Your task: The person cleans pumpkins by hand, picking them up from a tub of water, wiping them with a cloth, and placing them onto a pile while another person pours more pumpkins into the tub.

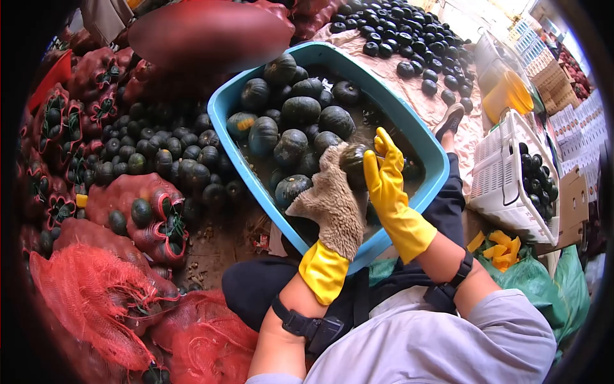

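Observation:
A dark green kabocha squash [354, 165] is held between my two hands over a blue plastic tub [220, 105] of murky water. My left hand [334, 201] wears a fuzzy brown mitt over a yellow rubber glove and presses against the squash's left side, its fingers hidden in the mitt. On the other side, my right hand [391, 185], in a yellow rubber glove, has its thumb and fingers at the squash's right edge. More wet squashes [300, 112] lie piled in the tub's far and left parts. One squash [242, 123] has an orange patch.
Loose squashes [192, 153] and red mesh sacks [128, 208] crowd the left. Beyond the tub, squashes [409, 38] spread over a pale sheet [377, 67]. At right are a white crate [495, 166] of squashes, a yellow bucket [508, 96] and a green bag [531, 288].

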{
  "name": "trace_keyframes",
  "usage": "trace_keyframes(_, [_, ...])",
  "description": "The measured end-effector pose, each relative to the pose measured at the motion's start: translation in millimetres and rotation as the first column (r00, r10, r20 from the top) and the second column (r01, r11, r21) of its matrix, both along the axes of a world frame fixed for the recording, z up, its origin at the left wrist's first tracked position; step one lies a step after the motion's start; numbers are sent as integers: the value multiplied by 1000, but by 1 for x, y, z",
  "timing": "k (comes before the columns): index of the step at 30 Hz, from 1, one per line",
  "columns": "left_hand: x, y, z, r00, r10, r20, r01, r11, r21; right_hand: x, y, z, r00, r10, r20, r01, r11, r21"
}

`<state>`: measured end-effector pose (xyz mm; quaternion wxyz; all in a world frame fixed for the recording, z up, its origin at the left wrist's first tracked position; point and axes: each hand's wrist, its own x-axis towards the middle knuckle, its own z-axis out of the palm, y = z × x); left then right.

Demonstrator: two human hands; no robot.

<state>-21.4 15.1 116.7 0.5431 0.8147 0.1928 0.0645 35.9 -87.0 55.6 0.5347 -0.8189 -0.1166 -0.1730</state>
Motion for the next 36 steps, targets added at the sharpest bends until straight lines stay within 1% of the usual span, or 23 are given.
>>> trace_keyframes(1, [0,-4,1,999,14,-42,-19,991,-132,-5,-1,1,991,63,118,-52,994,-98])
trace_keyframes(2, [3,-7,-25,998,52,38,-27,874,-484,-12,0,1,965,138,225,-93,975,-200])
trace_keyframes(3, [5,-10,-51,989,118,94,-3,639,-769,-18,0,3,982,171,83,-162,982,-99])
trace_keyframes(5, [-3,-2,-46,954,93,287,69,859,-508,-29,-3,-18,951,287,-118,-263,946,189])
trace_keyframes(6, [-8,12,-30,935,-104,339,44,983,179,-34,0,-14,922,359,-147,-305,905,297])
trace_keyframes(7, [-10,21,-33,929,-105,355,53,987,153,-40,-5,-7,910,382,-163,-340,910,237])
trace_keyframes(8, [-12,29,-31,960,-194,204,136,955,265,-43,-5,-8,791,540,-286,-294,746,597])
trace_keyframes(10, [-10,41,-16,961,-259,-97,276,870,408,-39,-12,-6,621,711,-331,-113,499,859])
trace_keyframes(11, [-3,40,-11,957,-178,-229,265,856,444,-39,-13,-7,565,651,-507,188,497,847])
trace_keyframes(12, [5,37,-7,936,-88,-340,255,837,485,-34,-16,-3,438,752,-492,333,373,866])
trace_keyframes(14, [12,29,-7,913,27,-408,214,818,534,-27,-31,2,277,823,-496,370,385,845])
trace_keyframes(17, [15,19,-5,902,106,-418,170,804,570,-11,-45,-5,214,763,-610,416,494,764])
trace_keyframes(19, [12,33,-81,988,-28,-150,39,996,75,-6,-59,0,213,854,-475,404,366,838])
trace_keyframes(21, [10,47,-104,999,-6,31,18,914,-406,-2,-69,15,253,877,-409,402,289,869])
trace_keyframes(22, [9,52,-95,999,25,48,9,806,-591,3,-77,12,313,822,-477,241,417,876])
trace_keyframes(24, [2,57,-60,995,91,47,-4,489,-872,9,-84,13,456,693,-558,-63,651,757])
trace_keyframes(25, [-9,54,-37,992,123,30,-35,496,-867,9,-93,30,572,388,-723,-259,922,290])
trace_keyframes(26, [-14,55,-11,987,154,-38,-102,433,-895,-3,-89,46,717,274,-641,-380,924,-30])
trace_keyframes(28, [-16,60,25,952,197,-232,-274,219,-937,9,-94,0,876,256,-410,-476,607,-637])
trace_keyframes(30, [-5,56,23,884,326,-335,-406,178,-896,20,-80,-16,862,155,-483,-485,527,-698])
trace_keyframes(32, [-1,68,-9,918,285,-274,-346,244,-906,34,-67,-48,914,159,-373,-402,480,-779])
trace_keyframes(35, [6,60,1,897,315,-311,-395,250,-884,50,-34,-30,765,-15,-644,-610,305,-731])
trace_keyframes(36, [6,55,5,896,324,-304,-395,266,-880,56,-42,-27,728,47,-684,-633,432,-643])
